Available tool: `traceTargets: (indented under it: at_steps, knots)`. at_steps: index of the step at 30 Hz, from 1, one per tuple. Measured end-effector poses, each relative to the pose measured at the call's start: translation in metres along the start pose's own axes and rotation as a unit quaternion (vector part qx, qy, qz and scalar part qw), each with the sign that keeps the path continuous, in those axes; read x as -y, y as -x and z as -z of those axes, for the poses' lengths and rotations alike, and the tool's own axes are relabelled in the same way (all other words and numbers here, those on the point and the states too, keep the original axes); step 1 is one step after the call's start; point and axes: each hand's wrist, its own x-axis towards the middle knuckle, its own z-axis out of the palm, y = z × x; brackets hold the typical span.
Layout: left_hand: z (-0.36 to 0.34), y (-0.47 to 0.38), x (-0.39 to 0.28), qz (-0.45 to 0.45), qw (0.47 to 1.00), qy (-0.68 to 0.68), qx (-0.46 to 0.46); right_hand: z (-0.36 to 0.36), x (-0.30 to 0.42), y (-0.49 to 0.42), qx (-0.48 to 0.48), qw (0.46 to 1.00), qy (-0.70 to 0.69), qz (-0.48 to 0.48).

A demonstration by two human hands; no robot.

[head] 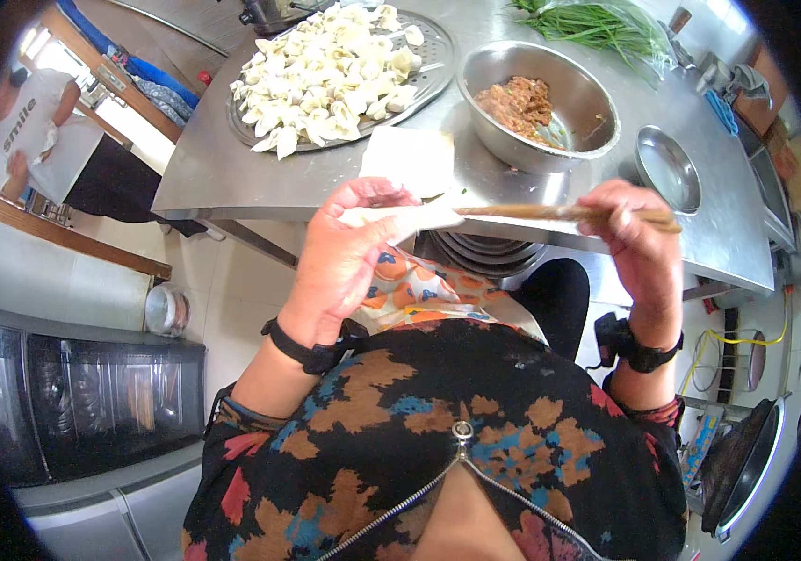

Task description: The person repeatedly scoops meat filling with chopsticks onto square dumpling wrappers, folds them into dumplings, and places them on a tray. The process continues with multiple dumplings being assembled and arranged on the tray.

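My left hand [351,245] holds a dumpling wrapper [418,219], partly folded, in front of the table's near edge. In my right hand [628,217] is a pair of wooden chopsticks [519,211], lying nearly level, their tips at the wrapper. Whether filling lies inside the wrapper cannot be seen. Just beyond my left hand, a stack of square wrappers [411,158] rests on the steel table. A steel bowl [607,144] behind the chopsticks contains minced meat filling [523,105]. Many folded wontons [330,77] are heaped on a round perforated metal tray [442,45].
A small steel bowl [668,168] stands on the steel table [709,231] at right. Green leafy stalks [597,28] in a plastic bag lie at the back. Metal pans [488,252] sit under the table. Another person [56,140] stands at the far left.
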Motion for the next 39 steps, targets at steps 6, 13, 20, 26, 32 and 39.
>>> traceTargets:
  at_steps: [6,13,20,26,32,39]
  knots:
    - [0.006,-0.003,-0.005,-0.054,0.997,-0.017,-0.044,0.021,0.030,-0.023,-0.212,0.945,0.194,0.157]
    - [0.002,-0.002,-0.004,-0.033,0.999,0.016,-0.026,0.010,0.007,-0.050,-0.067,0.802,0.575,0.146]
    - [0.007,-0.001,-0.009,-0.044,0.998,0.002,-0.043,0.024,0.046,-0.008,-0.080,0.732,0.673,0.070]
    - [0.009,-0.001,-0.008,-0.048,0.997,-0.006,-0.065,0.030,0.054,0.019,-0.101,0.749,0.655,-0.003]
    - [0.004,0.001,-0.007,-0.037,0.998,-0.017,-0.044,0.066,0.047,-0.001,-0.173,0.520,0.836,-0.002]
    - [0.005,0.006,-0.008,-0.047,0.998,0.016,-0.045,0.080,0.042,-0.013,-0.135,0.531,0.831,-0.096]
